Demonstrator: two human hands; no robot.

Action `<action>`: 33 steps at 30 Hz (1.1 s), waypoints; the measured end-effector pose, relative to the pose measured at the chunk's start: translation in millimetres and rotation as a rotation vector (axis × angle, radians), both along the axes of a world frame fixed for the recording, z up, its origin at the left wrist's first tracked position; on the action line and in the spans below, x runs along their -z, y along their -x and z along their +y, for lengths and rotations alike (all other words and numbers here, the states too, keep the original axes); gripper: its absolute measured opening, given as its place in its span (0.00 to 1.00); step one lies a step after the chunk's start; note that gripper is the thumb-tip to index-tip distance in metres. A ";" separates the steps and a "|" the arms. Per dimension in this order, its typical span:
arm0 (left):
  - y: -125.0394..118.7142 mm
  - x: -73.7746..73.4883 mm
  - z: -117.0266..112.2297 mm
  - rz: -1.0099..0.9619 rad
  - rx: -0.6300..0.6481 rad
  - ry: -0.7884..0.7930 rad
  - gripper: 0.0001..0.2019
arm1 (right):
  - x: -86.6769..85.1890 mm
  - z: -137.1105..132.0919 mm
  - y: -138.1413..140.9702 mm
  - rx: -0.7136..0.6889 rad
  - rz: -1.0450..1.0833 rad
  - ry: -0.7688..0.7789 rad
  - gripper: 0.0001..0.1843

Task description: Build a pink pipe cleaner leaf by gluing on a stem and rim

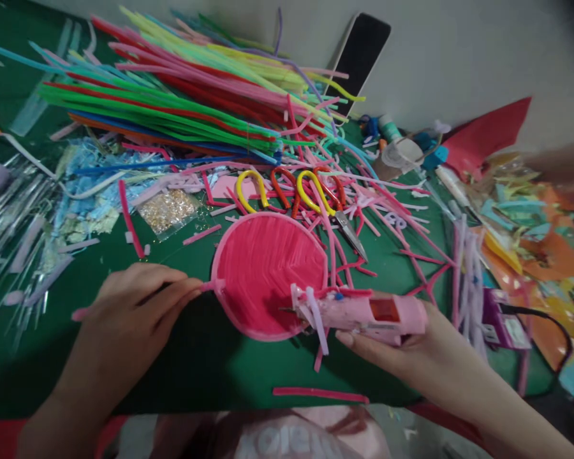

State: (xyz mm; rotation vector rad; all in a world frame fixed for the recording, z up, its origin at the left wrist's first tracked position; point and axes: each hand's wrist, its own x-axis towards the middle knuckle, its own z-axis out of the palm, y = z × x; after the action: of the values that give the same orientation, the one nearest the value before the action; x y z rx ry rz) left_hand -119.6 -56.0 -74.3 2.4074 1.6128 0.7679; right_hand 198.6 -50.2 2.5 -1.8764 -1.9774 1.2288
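Note:
A flat, round deep-pink pipe-cleaner disc [263, 268] with a paler pink rim sits above the green table. My left hand [146, 293] is closed on a thin pink stem [209, 285] that meets the disc's left edge; the stem's other end pokes out behind the hand. In my right hand [392, 354] is a pink hot glue gun [363, 315], its nozzle pointing left over the disc's lower right part. Bits of pale pipe cleaner [318, 319] cling around the gun's front. Whether the nozzle touches the disc I cannot tell.
Bundles of coloured pipe cleaners [172, 108] lie at the back. Yellow- and red-handled scissors [349, 233] rest among pink scraps beyond the disc. A phone [363, 54] leans at the wall. A bag of gold beads [167, 213] is left of centre; a purple box [504, 319] is on the right.

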 end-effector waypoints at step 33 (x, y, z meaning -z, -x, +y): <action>-5.8 14.2 108.2 -0.135 0.314 0.054 0.14 | 9.2 31.5 56.9 -0.223 -0.019 -0.075 0.08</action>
State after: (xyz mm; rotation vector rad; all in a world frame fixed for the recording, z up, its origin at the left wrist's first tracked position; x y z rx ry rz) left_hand -113.8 52.2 -88.5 2.4279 1.1534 0.7964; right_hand 141.7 -18.7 -6.7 -1.6755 -2.2590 1.1736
